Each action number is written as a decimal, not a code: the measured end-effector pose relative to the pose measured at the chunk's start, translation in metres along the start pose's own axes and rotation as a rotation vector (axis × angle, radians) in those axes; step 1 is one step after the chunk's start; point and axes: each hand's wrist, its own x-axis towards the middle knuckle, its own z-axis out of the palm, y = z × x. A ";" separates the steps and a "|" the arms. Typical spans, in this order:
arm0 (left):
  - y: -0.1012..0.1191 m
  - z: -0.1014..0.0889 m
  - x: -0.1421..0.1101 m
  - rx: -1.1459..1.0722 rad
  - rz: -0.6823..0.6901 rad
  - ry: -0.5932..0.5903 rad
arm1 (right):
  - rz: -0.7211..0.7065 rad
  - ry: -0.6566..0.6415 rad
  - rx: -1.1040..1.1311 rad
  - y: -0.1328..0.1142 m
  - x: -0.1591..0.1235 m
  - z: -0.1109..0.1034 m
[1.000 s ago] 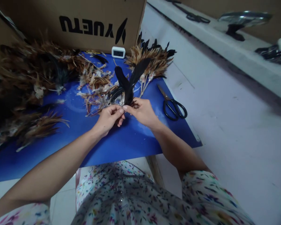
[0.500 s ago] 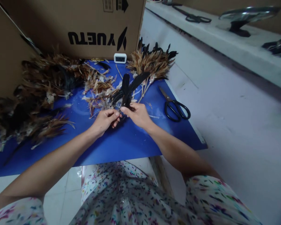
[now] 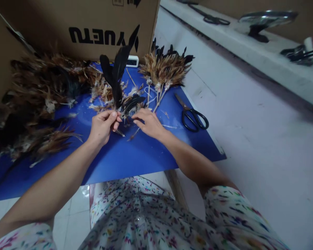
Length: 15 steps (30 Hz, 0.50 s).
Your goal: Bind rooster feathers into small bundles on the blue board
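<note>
Two black feathers (image 3: 117, 91) rise, in our head view, from our left hand (image 3: 102, 125), which pinches their base over the blue mat (image 3: 135, 161); our right hand (image 3: 150, 124), apart, sits near a smaller dark feather (image 3: 134, 101); whether it grips anything, we cannot tell.

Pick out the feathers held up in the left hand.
The tall black feathers, pinched in the left hand and forking upward; the tan bunch at the back right and the brown pile at the left lie away from it.
</note>
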 end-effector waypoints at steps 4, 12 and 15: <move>-0.001 0.002 0.000 -0.068 -0.015 0.021 | -0.013 -0.099 -0.252 -0.004 0.022 0.008; -0.001 0.003 0.001 -0.113 -0.049 0.080 | -0.079 -0.182 -0.552 -0.006 0.057 0.020; 0.001 0.004 0.002 -0.118 -0.055 0.150 | -0.122 -0.094 -0.561 -0.004 0.056 0.014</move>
